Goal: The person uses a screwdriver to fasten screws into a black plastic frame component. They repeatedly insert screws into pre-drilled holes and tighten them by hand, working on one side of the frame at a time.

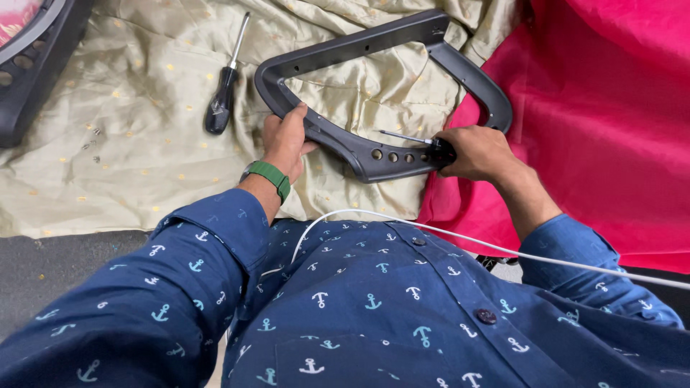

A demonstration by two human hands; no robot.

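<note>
gripping the near bar of a black plastic frame [338, 140], the left hand [286, 141] is wrapping its fingers over the edge, thumb side up, clenched on the part. the right hand [478, 152] is closing around the black handle of a small screwdriver [431, 144], whose thin metal shaft is pointing left and lying just above the frame's lower bar.

seen from the head camera, the frame is lying flat on a pale gold cloth [129, 108] with small yellow dots. it is forming a closed loop, roughly a rounded triangle, with a matte dark grey-black finish. its near bar is widening toward the right, and a row of round holes is showing there, just beside the right hand. the far right corner is resting where the gold cloth is meeting a bright pink cloth [611, 122].

a second, larger screwdriver [224, 86] with a black handle is lying on the gold cloth, left of the frame and apart from it. a few small screws [93, 136] are sitting farther left. another dark plastic part [32, 65] is showing at the top left corner. a green watch strap [272, 177] is circling the left wrist, and a white cable [503, 251] is crossing the blue anchor-print shirt [374, 309].
</note>
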